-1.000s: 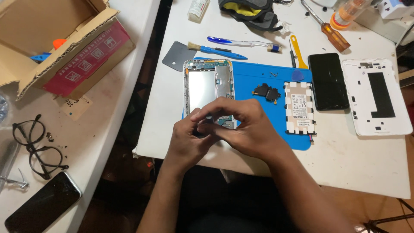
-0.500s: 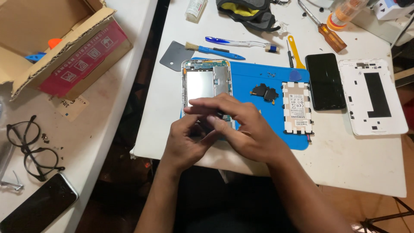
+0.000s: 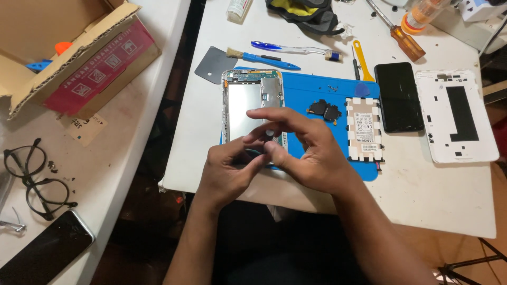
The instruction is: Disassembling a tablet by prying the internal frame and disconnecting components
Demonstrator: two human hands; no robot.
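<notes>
An opened tablet (image 3: 248, 100), its back removed and its metal frame and circuit board bare, lies on a blue work mat (image 3: 317, 92). Both my hands meet over its lower end. My left hand (image 3: 227, 171) pinches a small dark part (image 3: 254, 153) from the left. My right hand (image 3: 311, 153) pinches the same spot with thumb and middle finger, its index finger stretched out above the tablet. The hands hide the part's shape and the tablet's lower edge.
On the mat lie two small black parts (image 3: 324, 110) and a battery (image 3: 364, 129). Right of it are a black phone (image 3: 398, 96) and a white back cover (image 3: 455, 113). Behind are a brush (image 3: 264, 57), a grey scraper (image 3: 214, 64) and screwdrivers. The left table holds a cardboard box (image 3: 79, 47), glasses (image 3: 31, 179) and a phone (image 3: 42, 248).
My hands stay together over the tablet's lower end. My right fingers have lifted and spread a little, the index finger now stretched out further.
</notes>
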